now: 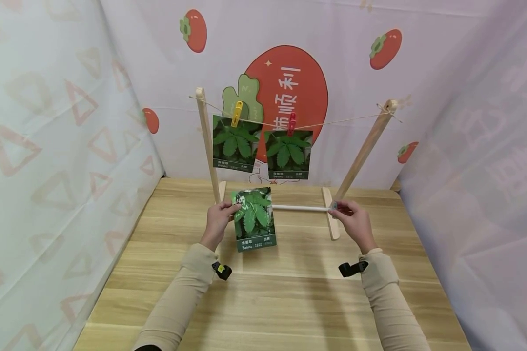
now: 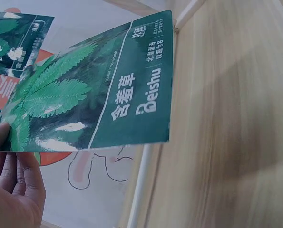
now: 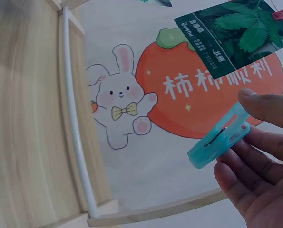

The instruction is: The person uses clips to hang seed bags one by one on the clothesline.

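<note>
My left hand (image 1: 218, 220) pinches the left edge of a green seed packet (image 1: 255, 217) with a fern-like leaf picture, thumb on its front. The packet is raised above the table, printed side toward me. A teal clothespin (image 3: 219, 140) is pinched between thumb and fingers of my right hand (image 1: 354, 223), near the right post; its tips look closed in the right wrist view. Two similar packets hang from a string (image 1: 347, 121): the left packet (image 1: 234, 144) under a yellow clothespin (image 1: 237, 114), the middle packet (image 1: 288, 155) under a red clothespin (image 1: 292, 124).
The string runs between a left wooden post (image 1: 208, 141) and a right wooden post (image 1: 364, 148). A white rod (image 1: 300, 208) joins their feet low over the wooden table (image 1: 281, 302). Behind stands a printed cloth (image 1: 342, 29) with persimmons and a rabbit.
</note>
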### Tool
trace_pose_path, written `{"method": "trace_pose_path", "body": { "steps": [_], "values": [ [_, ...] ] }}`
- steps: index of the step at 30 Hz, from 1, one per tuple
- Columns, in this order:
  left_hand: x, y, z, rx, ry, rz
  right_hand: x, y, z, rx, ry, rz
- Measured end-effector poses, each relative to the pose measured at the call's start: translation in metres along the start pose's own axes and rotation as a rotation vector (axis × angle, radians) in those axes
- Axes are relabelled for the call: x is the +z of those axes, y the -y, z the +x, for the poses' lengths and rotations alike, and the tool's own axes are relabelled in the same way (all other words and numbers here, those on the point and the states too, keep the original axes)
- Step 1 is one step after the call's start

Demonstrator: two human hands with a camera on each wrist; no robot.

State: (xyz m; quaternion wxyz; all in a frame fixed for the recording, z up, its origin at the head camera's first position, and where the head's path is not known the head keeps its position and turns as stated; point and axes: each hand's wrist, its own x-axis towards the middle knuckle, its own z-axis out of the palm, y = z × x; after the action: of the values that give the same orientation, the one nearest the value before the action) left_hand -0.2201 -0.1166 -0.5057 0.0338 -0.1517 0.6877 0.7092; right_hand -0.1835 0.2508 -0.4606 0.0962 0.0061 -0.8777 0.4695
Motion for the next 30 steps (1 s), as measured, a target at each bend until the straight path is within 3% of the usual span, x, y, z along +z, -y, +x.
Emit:
{"method": "trace_pose_path", "body": {
  "steps": [13,23,30],
  "values": [
    [0.001,-0.017,0.0,0.031,0.02,0.008,-0.009,0.014,0.004,-0.048,-0.02,0.012],
    [0.001,-0.043,-0.002,0.036,0.022,0.014,-0.016,0.023,0.01,-0.165,-0.064,0.03],
    [-0.005,-0.057,0.003,0.106,0.015,-0.003,-0.023,0.035,0.018,-0.22,-0.074,0.047]
  ]
}}
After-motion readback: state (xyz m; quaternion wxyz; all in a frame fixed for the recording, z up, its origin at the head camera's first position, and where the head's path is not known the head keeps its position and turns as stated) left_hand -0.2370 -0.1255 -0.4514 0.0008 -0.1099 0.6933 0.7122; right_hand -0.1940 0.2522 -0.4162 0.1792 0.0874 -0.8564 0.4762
